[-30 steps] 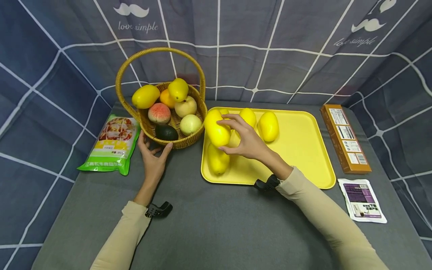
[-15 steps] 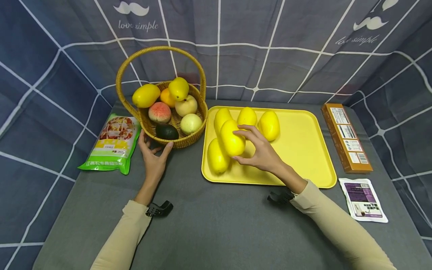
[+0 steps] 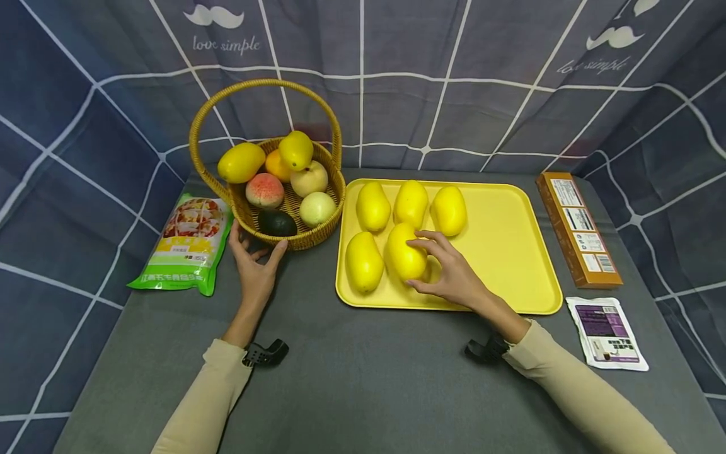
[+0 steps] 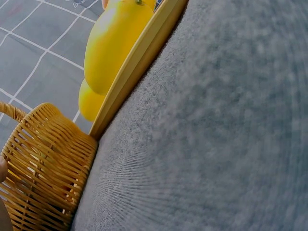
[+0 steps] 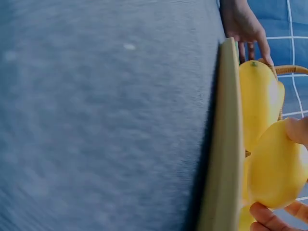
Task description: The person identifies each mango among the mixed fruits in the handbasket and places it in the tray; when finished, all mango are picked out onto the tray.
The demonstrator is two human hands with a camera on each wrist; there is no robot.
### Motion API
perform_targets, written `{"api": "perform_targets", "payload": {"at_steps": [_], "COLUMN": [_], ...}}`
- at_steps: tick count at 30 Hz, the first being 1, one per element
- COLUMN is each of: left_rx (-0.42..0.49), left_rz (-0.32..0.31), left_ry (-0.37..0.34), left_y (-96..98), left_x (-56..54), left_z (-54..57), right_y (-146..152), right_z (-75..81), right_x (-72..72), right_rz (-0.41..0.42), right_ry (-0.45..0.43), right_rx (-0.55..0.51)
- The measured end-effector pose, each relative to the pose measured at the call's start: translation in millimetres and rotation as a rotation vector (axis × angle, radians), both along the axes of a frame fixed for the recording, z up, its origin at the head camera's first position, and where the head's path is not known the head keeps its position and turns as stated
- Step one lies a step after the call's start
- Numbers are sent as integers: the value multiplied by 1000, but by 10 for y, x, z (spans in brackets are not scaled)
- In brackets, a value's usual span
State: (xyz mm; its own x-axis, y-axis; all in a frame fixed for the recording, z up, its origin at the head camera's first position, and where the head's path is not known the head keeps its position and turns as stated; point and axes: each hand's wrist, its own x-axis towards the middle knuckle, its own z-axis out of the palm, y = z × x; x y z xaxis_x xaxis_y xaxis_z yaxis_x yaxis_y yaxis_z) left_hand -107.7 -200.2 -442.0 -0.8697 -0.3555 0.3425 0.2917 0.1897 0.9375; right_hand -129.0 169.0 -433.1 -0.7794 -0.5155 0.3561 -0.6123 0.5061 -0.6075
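Observation:
My right hand (image 3: 454, 274) holds a yellow mango (image 3: 404, 252) between thumb and fingers over the front of a yellow tray (image 3: 505, 246). Whether that mango touches the tray is hard to tell. Left of it lies another mango (image 3: 365, 261), and behind are three more, among them one at the back right (image 3: 449, 210). In the right wrist view, thumb and fingertips press opposite sides of the held mango (image 5: 276, 166). My left hand (image 3: 255, 271) touches the near side of a wicker basket (image 3: 317, 237) with spread fingers; the left wrist view shows only a bit of it.
In the basket are a peach (image 3: 265, 190), an avocado (image 3: 276, 223), an orange (image 3: 276, 166), pale round fruits (image 3: 317, 209) and two yellow fruits (image 3: 241, 162). A green food bag (image 3: 184, 246) lies left; a brown box (image 3: 578, 230) and white pouch (image 3: 607, 333) lie right.
My right hand has moved right and toward the front with the mango, from beside the basket to the right of the front-left mango. My left hand has stayed at the basket.

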Motion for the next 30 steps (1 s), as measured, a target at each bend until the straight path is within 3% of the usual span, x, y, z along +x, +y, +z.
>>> {"api": "perform_targets", "payload": {"at_steps": [19,30], "left_rx": [11,8], "left_rz": [-1,0], "left_ry": [-4,-8], "left_y": [2,5], "left_x": [-3,1], "left_z": [7,9], "right_y": [-12,-19], "right_z": [-95,-108], "right_x": [-1,26], "right_rz": [23,12], "right_ry": [47,0], "right_rx": [40,69]}}
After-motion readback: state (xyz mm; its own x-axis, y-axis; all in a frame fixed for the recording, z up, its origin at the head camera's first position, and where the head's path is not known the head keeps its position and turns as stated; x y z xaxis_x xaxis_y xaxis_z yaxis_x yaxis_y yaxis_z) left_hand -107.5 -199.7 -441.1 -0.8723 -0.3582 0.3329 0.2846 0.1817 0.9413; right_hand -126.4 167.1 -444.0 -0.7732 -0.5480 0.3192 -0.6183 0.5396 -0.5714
